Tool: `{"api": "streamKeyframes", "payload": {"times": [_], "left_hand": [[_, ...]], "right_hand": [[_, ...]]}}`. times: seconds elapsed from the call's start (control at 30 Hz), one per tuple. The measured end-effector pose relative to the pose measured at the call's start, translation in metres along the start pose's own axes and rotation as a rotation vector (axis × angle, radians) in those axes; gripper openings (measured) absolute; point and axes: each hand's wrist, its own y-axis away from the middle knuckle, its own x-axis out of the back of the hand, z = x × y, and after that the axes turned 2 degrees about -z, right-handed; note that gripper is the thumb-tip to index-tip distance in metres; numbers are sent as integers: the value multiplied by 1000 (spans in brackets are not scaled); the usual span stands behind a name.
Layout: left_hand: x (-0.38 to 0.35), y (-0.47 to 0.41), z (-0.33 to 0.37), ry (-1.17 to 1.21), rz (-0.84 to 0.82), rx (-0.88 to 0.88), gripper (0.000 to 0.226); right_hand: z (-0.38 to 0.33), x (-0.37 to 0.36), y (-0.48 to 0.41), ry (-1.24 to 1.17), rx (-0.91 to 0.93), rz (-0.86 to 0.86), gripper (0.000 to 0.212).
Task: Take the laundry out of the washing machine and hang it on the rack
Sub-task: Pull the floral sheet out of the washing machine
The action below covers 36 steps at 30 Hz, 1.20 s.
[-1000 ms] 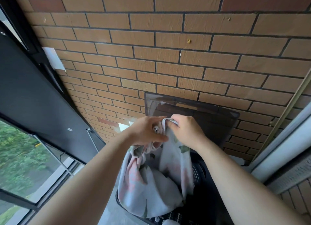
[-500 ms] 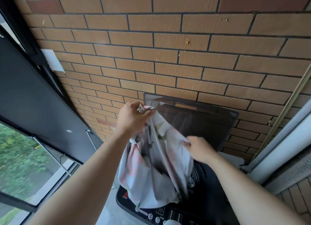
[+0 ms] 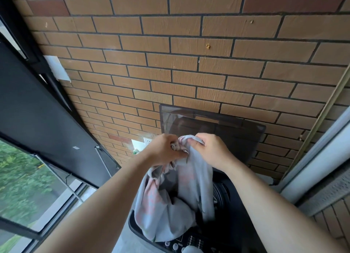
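Observation:
A damp pale grey cloth with faded pink and green print (image 3: 170,211) hangs over the open black top-loading washing machine (image 3: 233,224). My left hand (image 3: 164,150) and my right hand (image 3: 210,148) both grip its bunched top edge, close together, in front of the raised dark lid (image 3: 227,131). The cloth's lower part drapes over the machine's front left edge, above the control panel (image 3: 181,243). The drum is mostly hidden by the cloth and my arms. No rack is in view.
A brick wall (image 3: 189,63) stands right behind the machine. A dark-framed window (image 3: 37,120) with greenery outside runs along the left. A pale frame and ledge (image 3: 322,158) close in on the right. White wall sockets (image 3: 140,142) sit left of the lid.
My left hand has come down from its raised position. My right hand has moved up from the cloth's side to the top edge, so both hands meet there again.

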Motion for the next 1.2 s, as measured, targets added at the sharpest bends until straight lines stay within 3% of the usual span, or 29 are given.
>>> {"api": "streamKeyframes", "payload": {"times": [0.2, 0.37, 0.43, 0.5, 0.57, 0.63, 0.7, 0.77, 0.83, 0.9, 1.0, 1.1, 1.2], "left_hand": [[13, -3, 3, -48, 302, -53, 17], [35, -4, 16, 160, 524, -139, 18], [41, -3, 17, 258, 538, -76, 12], [44, -3, 16, 299, 561, -21, 4], [45, -4, 14, 304, 593, 39, 9], [49, -5, 12, 277, 637, 93, 15], [53, -6, 12, 237, 573, 104, 38], [51, -5, 14, 150, 354, 27, 88], [42, -3, 16, 117, 141, -58, 113], [34, -3, 14, 85, 59, -113, 99], [28, -2, 9, -43, 127, -70, 28], [29, -3, 4, 8, 276, -29, 22], [38, -4, 8, 145, 458, -20, 15]], "right_hand": [[32, -10, 21, 81, -303, -463, 26], [52, -12, 29, 190, -357, -506, 19], [49, -3, 20, 247, -357, -407, 10], [35, 11, 7, 275, -302, -167, 20], [9, 25, -9, 209, -156, 86, 28], [-25, 35, -19, 178, 53, 192, 30], [-52, 38, -25, 178, 157, 176, 29], [-64, 37, -29, 188, 161, 129, 30], [-64, 34, -30, 214, 160, 100, 32], [-57, 28, -27, 199, 161, 92, 37], [-38, 18, -22, 91, 79, 104, 28], [-18, 12, -19, -67, -74, 70, 28], [7, 2, -8, -89, -243, -159, 28]]}}
